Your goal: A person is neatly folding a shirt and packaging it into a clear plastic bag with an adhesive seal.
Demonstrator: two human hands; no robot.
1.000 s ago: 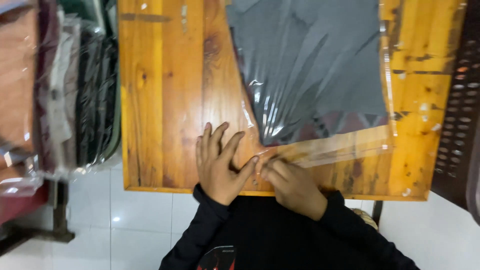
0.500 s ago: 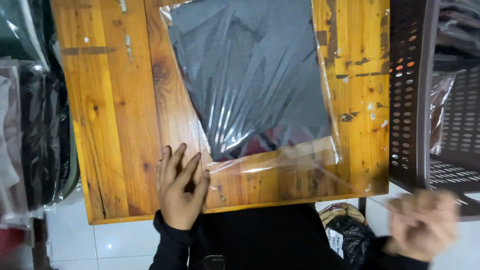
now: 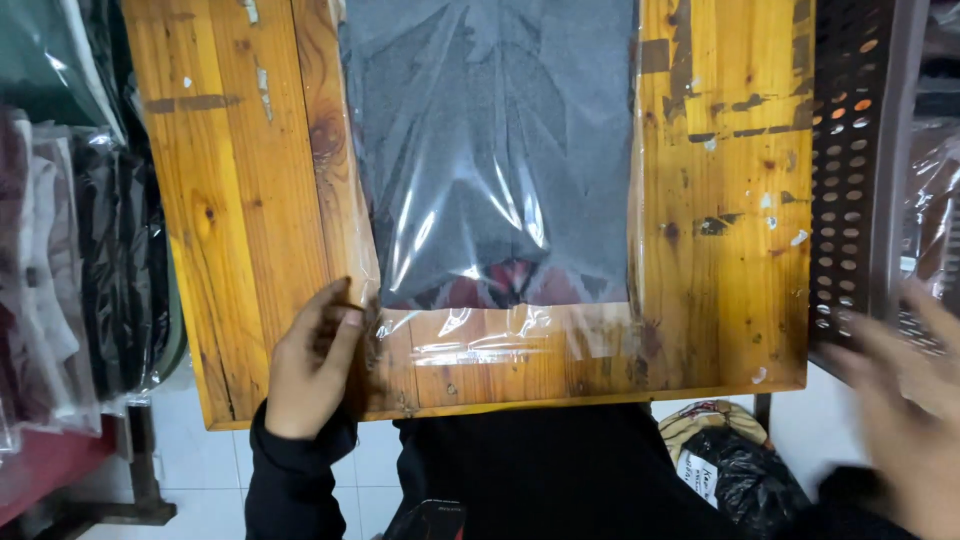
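A dark grey folded garment in a clear plastic bag (image 3: 490, 150) lies on a wooden table (image 3: 730, 230), the bag's open flap toward me. My left hand (image 3: 312, 360) grips the bag's near-left corner at the table's front edge, fingers curled onto the plastic. My right hand (image 3: 905, 400) is blurred, off the table at the lower right with spread fingers, holding nothing that I can see. It is beside a dark perforated plastic crate (image 3: 850, 170).
Bagged garments (image 3: 70, 260) hang or stack at the left of the table. A black bag and a tan bag (image 3: 730, 460) sit on the white tiled floor under the table's right side. More bagged items lie behind the crate at far right.
My right hand left the bag's flap and swung out to the right, off the table. My left hand went from flat on the wood to gripping the bag's corner. The view shifted right.
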